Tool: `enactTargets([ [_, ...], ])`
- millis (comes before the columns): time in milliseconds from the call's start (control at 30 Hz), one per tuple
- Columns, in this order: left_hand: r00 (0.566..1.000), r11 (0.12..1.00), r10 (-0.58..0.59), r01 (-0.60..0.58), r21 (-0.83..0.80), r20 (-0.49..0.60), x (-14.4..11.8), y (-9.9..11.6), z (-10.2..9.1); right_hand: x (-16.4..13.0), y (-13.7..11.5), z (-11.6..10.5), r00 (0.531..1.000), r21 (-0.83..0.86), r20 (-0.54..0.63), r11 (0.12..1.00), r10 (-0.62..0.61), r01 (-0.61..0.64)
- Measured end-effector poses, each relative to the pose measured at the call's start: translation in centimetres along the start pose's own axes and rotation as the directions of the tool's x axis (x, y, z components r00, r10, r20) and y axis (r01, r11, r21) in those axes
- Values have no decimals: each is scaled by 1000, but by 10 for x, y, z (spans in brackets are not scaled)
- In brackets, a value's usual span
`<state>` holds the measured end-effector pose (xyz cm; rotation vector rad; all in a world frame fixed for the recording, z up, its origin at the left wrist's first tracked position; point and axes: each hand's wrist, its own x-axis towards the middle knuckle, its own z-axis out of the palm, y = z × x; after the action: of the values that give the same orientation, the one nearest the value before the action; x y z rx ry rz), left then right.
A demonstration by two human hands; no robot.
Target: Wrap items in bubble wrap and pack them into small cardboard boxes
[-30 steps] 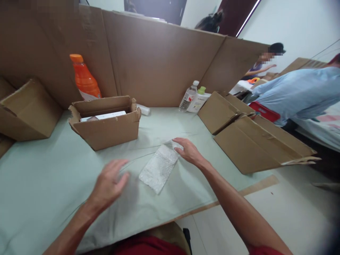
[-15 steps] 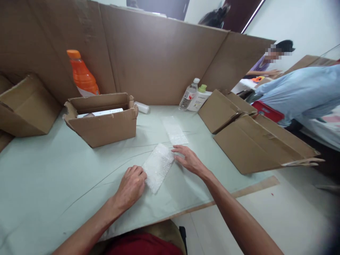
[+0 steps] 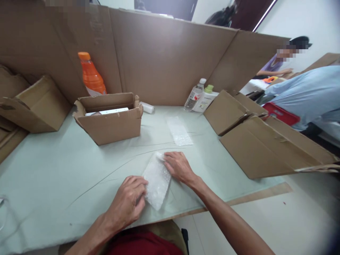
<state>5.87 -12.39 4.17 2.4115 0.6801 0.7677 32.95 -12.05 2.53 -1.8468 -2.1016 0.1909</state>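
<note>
A clear bubble-wrap sleeve lies on the pale green desk between a worker's two hands, nearer the front edge than half a second earlier, while a second wrap sheet stays flat farther back. The left hand, clear of the sleeve a second ago, now meets its left edge, back of the hand up, fingers bent, thumb toward the worker. The right hand comes in from the right, palm down, fingers curled at the far right edge, where the wrap bunches. Each grip touches the sleeve; whether either is clamped on it cannot be told. The sleeve's long axis runs away from the worker, far end leaning right, short near end facing the desk's front edge. Beyond the left hand stands an open cardboard box holding a white item, with an orange bottle behind it. A clear bottle and a green-capped white bottle stand farther right, beside more cardboard boxes.
</note>
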Motion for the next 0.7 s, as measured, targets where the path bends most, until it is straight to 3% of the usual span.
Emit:
enactTargets([
  [267, 998, 1000, 0, 1, 24, -67, -7, 11, -7, 37, 8, -16, 988, 54, -136, 996, 72, -65],
  [433, 997, 1000, -20, 18, -22, -73, -3, 15, 2, 46, 19, -32, 984, 24, -161, 997, 75, -72],
  [567, 1000, 996, -12, 11, -83, -22, 16, 23, 20, 41, 42, -48, 987, -9, -146, 997, 71, -73],
  [700, 997, 993, 61, -56, -108, 43, 56, 33, 42, 50, 77, -68, 987, -56, -139, 994, 86, -94],
])
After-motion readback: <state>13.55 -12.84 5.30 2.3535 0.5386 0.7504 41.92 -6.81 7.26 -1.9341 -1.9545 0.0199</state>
